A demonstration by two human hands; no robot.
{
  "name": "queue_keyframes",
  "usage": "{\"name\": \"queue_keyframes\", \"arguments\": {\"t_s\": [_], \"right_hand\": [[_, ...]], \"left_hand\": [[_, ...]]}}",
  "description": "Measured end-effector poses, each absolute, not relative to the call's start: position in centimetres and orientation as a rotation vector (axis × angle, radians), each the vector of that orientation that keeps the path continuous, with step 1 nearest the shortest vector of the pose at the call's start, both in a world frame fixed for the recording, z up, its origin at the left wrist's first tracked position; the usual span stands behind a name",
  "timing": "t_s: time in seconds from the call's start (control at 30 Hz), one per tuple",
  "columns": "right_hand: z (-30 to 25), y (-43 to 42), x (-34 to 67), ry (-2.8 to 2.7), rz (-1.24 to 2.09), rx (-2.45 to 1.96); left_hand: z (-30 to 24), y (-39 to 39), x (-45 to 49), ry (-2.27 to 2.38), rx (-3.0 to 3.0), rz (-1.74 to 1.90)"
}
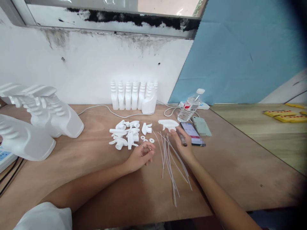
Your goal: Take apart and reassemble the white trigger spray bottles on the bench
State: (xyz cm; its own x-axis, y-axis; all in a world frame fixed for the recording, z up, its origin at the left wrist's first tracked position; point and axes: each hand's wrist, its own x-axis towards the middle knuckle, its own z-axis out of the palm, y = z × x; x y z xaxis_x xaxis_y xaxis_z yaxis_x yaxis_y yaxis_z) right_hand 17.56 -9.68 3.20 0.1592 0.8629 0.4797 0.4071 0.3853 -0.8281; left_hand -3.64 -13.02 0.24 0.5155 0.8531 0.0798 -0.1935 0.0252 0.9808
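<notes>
My left hand [141, 156] hovers just above the table with its fingers loosely curled, and nothing shows in it. Beside its fingertips lie small white washers [152, 140]. A heap of white trigger sprayer heads [130, 131] spreads just beyond. My right hand [184, 145] is closed around a dark pen-like stick [182, 138]. At its fingertips is a white sprayer head shroud [168, 124]; whether the fingers grip it too is hard to see. Several thin clear dip tubes [169, 163] lie between my hands.
White spray bottles [128, 95] stand in a row by the wall. Larger white bottles [67, 118] lie at the left. To the right are a water bottle [190, 107], a lit phone [192, 132], a pale green phone [202, 126] and a white cable [103, 106].
</notes>
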Motion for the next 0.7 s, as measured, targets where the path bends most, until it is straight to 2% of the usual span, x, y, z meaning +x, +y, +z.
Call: {"name": "queue_keyframes", "arguments": {"t_s": [0.2,0.37,0.53,0.7], "right_hand": [[3.6,-11.7,16.6,-1.742,0.744,-1.159],[2.6,-12.4,15.6,-1.891,0.918,-1.015],[2.0,-11.8,15.0,-1.579,1.219,-0.843],[3.0,-12.0,14.9,-1.350,1.233,-0.783]], "left_hand": [[0.6,-12.7,-3.7,0.587,1.168,1.101],[0.5,-12.6,-3.7,0.595,1.169,1.064],[0.8,-12.0,-4.1,0.556,0.877,0.951],[1.4,-11.1,-4.6,0.451,0.560,0.832]]}}
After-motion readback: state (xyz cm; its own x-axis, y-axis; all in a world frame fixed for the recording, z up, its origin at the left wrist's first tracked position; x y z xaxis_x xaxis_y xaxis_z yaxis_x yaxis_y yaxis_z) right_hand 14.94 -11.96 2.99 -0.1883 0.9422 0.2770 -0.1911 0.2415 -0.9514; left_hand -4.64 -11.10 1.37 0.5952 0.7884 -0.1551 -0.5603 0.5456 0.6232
